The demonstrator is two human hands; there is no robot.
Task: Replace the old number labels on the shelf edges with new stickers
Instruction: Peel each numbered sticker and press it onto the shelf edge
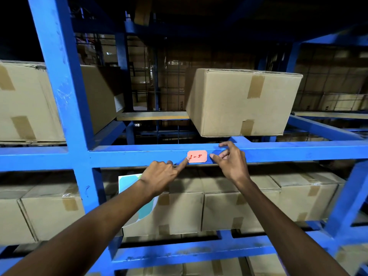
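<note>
A pink sticker (197,156) with red handwriting reading "1-5" sits on the front edge of a blue shelf beam (278,152). My left hand (161,176) points with its index finger, the tip touching the sticker's left edge; its other fingers are curled. My right hand (231,162) hovers just right of the sticker, fingers spread, thumb tip near the sticker's right edge and index finger over the beam's top. Neither hand holds anything. A white sheet with teal shapes (145,204) hangs behind my left forearm, partly hidden.
A thick blue upright (65,92) rises at the left. One cardboard box (243,102) stands on the shelf above the beam, another (27,102) at far left. Several taped boxes (219,208) fill the shelf below. A lower blue beam (199,251) crosses beneath.
</note>
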